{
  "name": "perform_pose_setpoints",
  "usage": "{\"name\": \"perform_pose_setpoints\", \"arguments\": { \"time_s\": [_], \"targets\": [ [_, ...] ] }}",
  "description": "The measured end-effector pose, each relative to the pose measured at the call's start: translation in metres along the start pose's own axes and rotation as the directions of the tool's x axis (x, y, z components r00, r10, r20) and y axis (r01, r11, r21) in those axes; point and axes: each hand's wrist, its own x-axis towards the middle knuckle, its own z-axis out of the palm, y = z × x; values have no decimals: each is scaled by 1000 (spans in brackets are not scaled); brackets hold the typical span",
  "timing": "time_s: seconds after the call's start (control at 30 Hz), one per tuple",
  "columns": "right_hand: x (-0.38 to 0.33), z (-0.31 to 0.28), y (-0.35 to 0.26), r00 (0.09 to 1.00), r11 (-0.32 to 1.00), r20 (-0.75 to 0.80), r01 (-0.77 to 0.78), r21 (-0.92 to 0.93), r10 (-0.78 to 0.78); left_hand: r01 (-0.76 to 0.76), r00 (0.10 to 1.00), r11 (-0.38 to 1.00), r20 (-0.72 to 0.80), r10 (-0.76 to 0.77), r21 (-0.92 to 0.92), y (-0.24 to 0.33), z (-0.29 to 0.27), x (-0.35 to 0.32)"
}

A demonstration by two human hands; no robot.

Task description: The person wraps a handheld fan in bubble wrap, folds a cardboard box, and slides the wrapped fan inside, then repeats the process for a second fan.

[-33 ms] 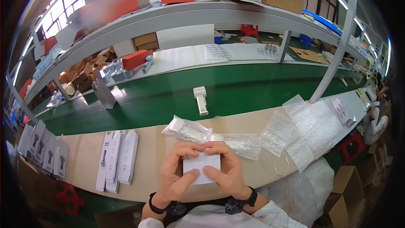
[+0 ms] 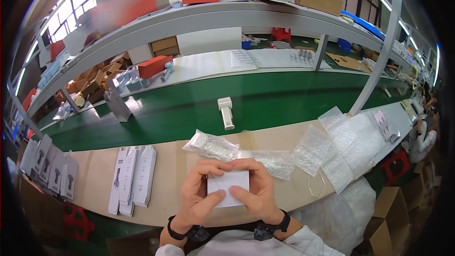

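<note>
Left hand (image 2: 200, 198), right hand (image 2: 259, 195) gripping one square white card box (image 2: 228, 180). Two shiny, crinkly plastic packs (image 2: 212, 145) lying on tan desk (image 2: 167, 180).

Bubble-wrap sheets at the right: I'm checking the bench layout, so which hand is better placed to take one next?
Probably the right hand: the bubble-wrap sheets lie on its side, while the left hand is farther off. Both hold the white box, though.

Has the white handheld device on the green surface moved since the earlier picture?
No. The white handheld device lies in the same spot on the green surface, just beyond the edge of the tan worktop, with no visible shift either way.
</note>
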Motion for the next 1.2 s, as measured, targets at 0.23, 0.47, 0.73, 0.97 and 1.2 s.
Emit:
{"name": "perform_pose_setpoints", "arguments": {
  "time_s": [0.23,0.47,0.73,0.97,1.2],
  "targets": [
    [3,0,-3,995,996,-94,-33,-88,24,-29,999,999,-32,28,-22,-8,1,0],
    [3,-6,5,995,966,-43,76,-247,-89,-28,999,999,-46,27,-19,-9,5,4],
    [2,0,14,988,958,-77,108,-265,-133,-33,998,999,-58,33,3,-8,1,6],
    [1,6,10,981,940,-116,109,-323,-154,25,995,1000,-96,-25,-2,-6,4,6],
    [0,9,16,972,929,-138,131,-345,-188,-23,997,999,-78,26,41,-10,-2,6]
  ]
}}
